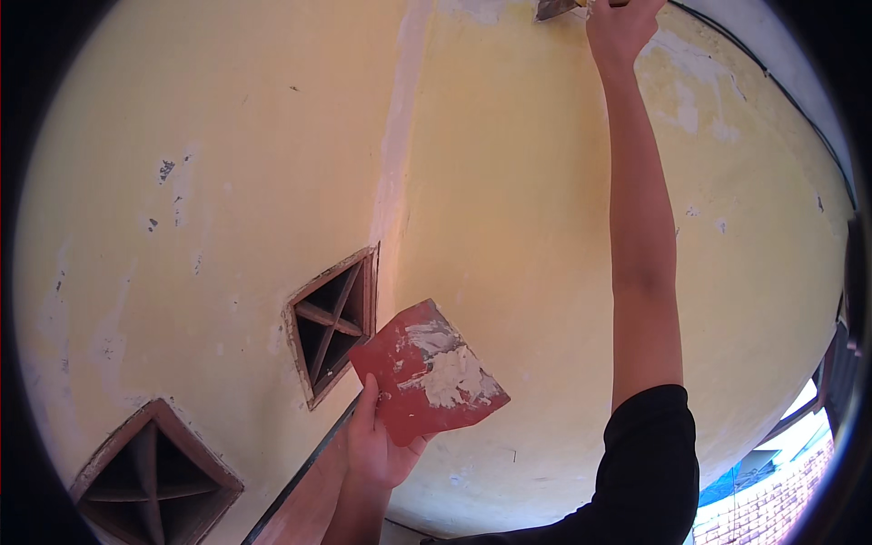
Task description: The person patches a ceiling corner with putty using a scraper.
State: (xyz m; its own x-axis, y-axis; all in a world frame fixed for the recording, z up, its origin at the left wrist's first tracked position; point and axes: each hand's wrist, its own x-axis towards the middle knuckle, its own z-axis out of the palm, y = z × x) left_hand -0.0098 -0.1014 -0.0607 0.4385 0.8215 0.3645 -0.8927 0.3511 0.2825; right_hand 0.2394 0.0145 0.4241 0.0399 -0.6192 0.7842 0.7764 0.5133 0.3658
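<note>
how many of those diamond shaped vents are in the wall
2. One diamond vent sits mid-wall, just left of the red board in the left hand; the other vent is at the lower left, partly cut off.

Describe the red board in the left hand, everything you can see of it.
The red board is a flat, thin, roughly square plate, its face smeared with patches of dried white filler, thickest near the middle and right. It is held tilted, one corner pointing up, in front of the yellow wall. The left hand pinches its lower left edge, thumb on the face, fingers behind. Nothing else touches it.
</note>
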